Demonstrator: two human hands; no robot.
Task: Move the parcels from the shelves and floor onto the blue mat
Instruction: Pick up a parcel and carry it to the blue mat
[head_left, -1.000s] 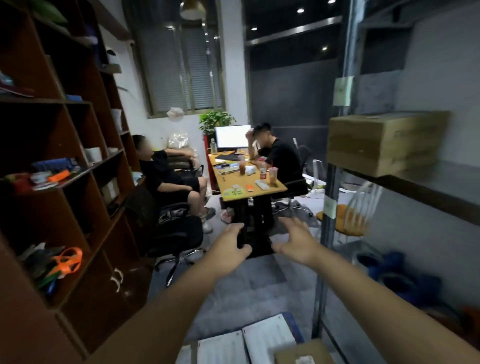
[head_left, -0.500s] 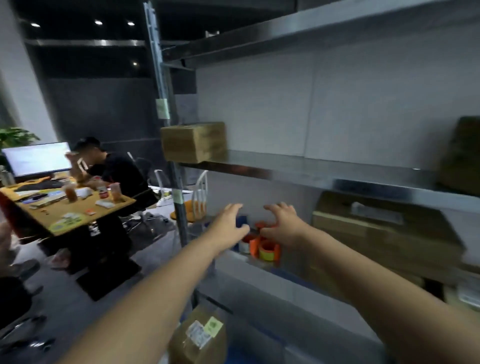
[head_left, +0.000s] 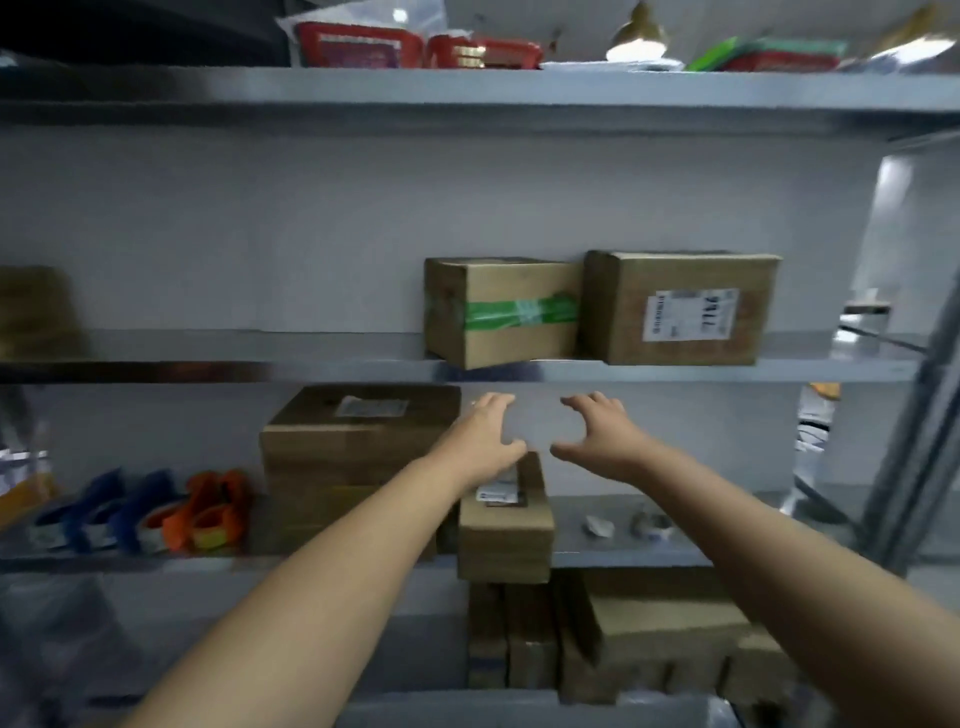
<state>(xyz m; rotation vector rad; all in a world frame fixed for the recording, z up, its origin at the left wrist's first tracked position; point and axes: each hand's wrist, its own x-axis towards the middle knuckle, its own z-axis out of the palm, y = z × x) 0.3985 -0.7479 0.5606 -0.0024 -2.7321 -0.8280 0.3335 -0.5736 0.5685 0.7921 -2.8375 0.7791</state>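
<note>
Brown cardboard parcels line a metal shelf (head_left: 519, 371): one banded with green tape (head_left: 501, 312) touches another bearing a white shipping label (head_left: 680, 309), its print too blurred to read. Just below that shelf, the left hand (head_left: 485, 436) and right hand (head_left: 597, 436) reach forward, fingers spread and empty, above a small labelled parcel (head_left: 506, 525) overhanging the lower shelf.

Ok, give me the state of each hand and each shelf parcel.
Left hand: open, empty.
Right hand: open, empty.
Green-taped cardboard box: sealed, corner overhanging shelf edge.
White-labelled cardboard box: sealed, upright on shelf.
Small labelled cardboard box: sealed, overhanging lower shelf.
</note>
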